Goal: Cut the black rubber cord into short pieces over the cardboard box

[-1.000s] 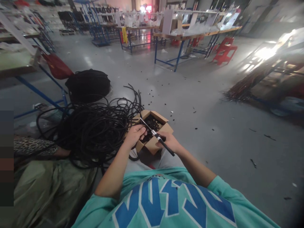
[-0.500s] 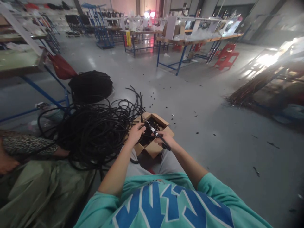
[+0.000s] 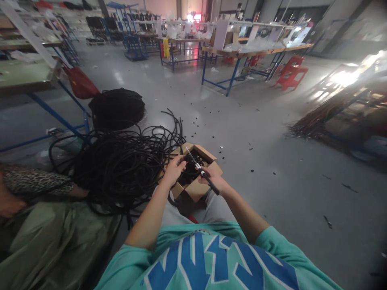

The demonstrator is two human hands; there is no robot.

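Scissors with dark handles and a pale pivot (image 3: 198,165) are in my right hand (image 3: 214,180), their blades pointing up and left over an open cardboard box (image 3: 196,191). Small black pieces (image 3: 198,156) lie inside the box. My left hand (image 3: 174,170) is at the box's left side with its fingers curled, near the blades but apart from them. Whatever is between its fingers is too small to make out. A big tangle of black tubing (image 3: 117,169) lies just left of the box.
A round black bundle (image 3: 117,108) sits behind the tubing. At the left are a person's leg in patterned cloth (image 3: 36,183) and a table (image 3: 27,76). Small black scraps (image 3: 252,170) dot the floor. Red stools (image 3: 292,76) stand far right.
The scissors' blades look closed together now, and their handles have swung slightly in my right hand. My left hand has barely moved. The whole view has shifted a little.
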